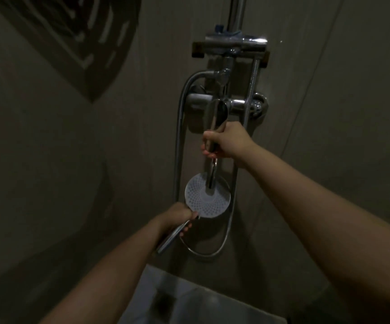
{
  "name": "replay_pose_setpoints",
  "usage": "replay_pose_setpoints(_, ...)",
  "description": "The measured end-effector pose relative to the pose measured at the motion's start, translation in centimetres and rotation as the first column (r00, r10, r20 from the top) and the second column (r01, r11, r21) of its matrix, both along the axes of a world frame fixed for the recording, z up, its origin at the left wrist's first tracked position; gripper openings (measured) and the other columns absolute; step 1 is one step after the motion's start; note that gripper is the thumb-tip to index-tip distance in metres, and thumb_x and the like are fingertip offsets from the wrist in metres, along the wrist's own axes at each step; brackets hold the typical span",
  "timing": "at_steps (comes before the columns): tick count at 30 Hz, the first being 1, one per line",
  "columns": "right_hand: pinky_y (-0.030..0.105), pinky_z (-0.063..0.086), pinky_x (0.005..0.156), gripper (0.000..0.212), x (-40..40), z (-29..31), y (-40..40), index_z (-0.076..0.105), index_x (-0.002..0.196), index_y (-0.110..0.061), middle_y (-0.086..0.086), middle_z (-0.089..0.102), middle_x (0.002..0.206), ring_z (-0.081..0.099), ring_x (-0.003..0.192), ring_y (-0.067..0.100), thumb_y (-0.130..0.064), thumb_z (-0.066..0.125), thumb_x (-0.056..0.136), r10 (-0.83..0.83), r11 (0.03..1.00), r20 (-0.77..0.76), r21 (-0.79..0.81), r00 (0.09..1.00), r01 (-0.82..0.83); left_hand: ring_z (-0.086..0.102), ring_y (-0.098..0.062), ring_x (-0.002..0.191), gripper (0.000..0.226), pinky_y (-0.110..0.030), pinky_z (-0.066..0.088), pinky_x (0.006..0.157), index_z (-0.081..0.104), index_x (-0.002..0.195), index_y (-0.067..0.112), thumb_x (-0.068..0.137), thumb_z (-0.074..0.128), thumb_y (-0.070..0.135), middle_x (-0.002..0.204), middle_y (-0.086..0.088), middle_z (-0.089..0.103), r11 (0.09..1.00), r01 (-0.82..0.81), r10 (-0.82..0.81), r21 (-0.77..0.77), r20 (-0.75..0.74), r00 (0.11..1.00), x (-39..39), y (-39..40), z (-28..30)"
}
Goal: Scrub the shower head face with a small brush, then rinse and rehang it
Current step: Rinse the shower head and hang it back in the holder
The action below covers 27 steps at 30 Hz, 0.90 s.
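Left hand (180,217) curls round the handle of the shower head (207,198), face up and nearer; directly beyond, right hand (222,141) fingers wrap the mixer lever (217,118), spout over face, so likely the rinse step.

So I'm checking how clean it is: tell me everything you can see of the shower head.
The shower head is a round disc with a pale face dotted with rings of small nozzle holes, turned toward the camera. Its shiny chrome handle runs down-left, gripped by the left hand just below the disc. The faucet lever, held by the right hand, crosses in front of its upper part. It hangs off its holder, before the grey wall. No water flow is visible; dim light hides any dirt.
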State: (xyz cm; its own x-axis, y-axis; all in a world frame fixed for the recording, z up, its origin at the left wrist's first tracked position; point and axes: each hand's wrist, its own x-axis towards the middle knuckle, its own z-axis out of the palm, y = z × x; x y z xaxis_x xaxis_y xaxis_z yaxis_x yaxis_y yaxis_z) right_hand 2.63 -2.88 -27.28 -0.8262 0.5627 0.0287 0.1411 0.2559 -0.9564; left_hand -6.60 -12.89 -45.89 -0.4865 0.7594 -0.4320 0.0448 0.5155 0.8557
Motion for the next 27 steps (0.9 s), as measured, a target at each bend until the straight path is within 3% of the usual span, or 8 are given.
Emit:
replay_pose_setpoints(5, 0.028, 0.055, 0.059, 0.01, 0.2, -0.9, -0.7, 0.054, 0.094, -0.005, 0.016, 0.062, 0.077, 0.063, 0.061, 0.022, -0.014, 0.051, 0.094, -0.021, 0.993, -0.072, 0.111, 0.997, 0.029, 0.043, -0.014, 0.043, 0.023, -0.022, 0.038, 0.041, 0.054, 0.072, 0.007, 0.092, 0.05, 0.015, 0.055, -0.007, 0.046, 0.996, 0.056, -0.045, 0.066, -0.159, 0.986, -1.5, -0.5, -2.7)
replay_pose_setpoints(9, 0.027, 0.055, 0.058, 0.029, 0.5, -1.1, -1.2, 0.046, 0.121, 0.001, 0.015, 0.06, 0.078, 0.062, 0.061, 0.021, -0.013, 0.048, 0.096, -0.023, 0.991, -0.103, 0.127, 0.994, 0.036, 0.047, -0.013, 0.042, 0.02, -0.022, 0.042, 0.042, 0.059, 0.077, 0.007, 0.091, 0.051, 0.019, 0.055, -0.007, 0.05, 0.991, 0.133, -0.123, 0.021, -0.261, 0.957, -2.2, -0.8, -4.2)
replay_pose_setpoints(17, 0.028, 0.055, 0.061, 0.03, 0.3, -1.4, -1.4, 0.048, 0.12, 0.001, 0.015, 0.062, 0.081, 0.063, 0.062, 0.02, -0.016, 0.048, 0.096, -0.042, 0.984, -0.087, 0.169, 0.995, 0.056, 0.049, -0.012, 0.049, 0.02, -0.024, 0.043, 0.047, 0.058, 0.079, 0.009, 0.092, 0.051, 0.023, 0.062, -0.005, 0.052, 0.988, 0.155, -0.154, -0.016, -0.268, 0.951, -2.6, -0.1, -4.9)
replay_pose_setpoints(27, 0.026, 0.054, 0.062, 0.033, 0.3, -1.3, -1.2, 0.048, 0.124, -0.002, 0.012, 0.059, 0.08, 0.061, 0.064, 0.018, -0.02, 0.047, 0.097, -0.042, 0.987, -0.056, 0.152, 0.998, 0.05, 0.047, -0.01, 0.037, 0.023, -0.021, 0.04, 0.041, 0.057, 0.074, 0.01, 0.092, 0.05, 0.024, 0.052, -0.003, 0.05, 0.994, 0.104, -0.096, 0.018, -0.259, 0.961, -2.7, 0.2, -4.6)
